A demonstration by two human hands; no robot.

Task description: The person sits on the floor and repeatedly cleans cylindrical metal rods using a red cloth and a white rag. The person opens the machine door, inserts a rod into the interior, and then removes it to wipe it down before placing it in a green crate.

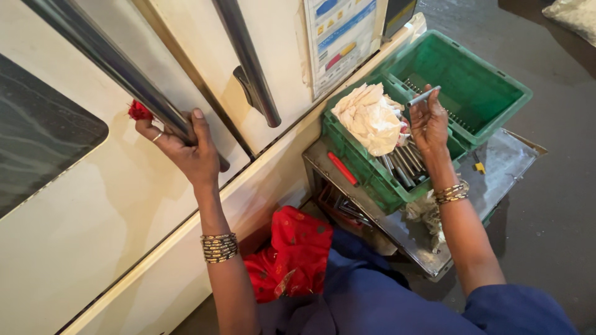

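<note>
My left hand [183,146] grips the lower end of a long chrome door handle [105,59] on a cream refrigerator door [93,217]. A small red cloth piece [139,111] sits by my fingertips, against the door. My right hand [428,124] holds a short silver metal rod [424,96] pinched in its fingers above a green plastic crate [478,80]. Several more metal rods [403,164] lie in the crate's near compartment, next to a crumpled white cloth [371,118]. Both wrists carry gold bangles.
A second chrome handle [248,62] is on the neighbouring door, with a printed sticker [341,37] beside it. The crate rests on a metal tool tray [496,167] holding a red-handled tool [342,169]. Red fabric [292,254] and blue clothing cover my lap. Grey floor lies on the right.
</note>
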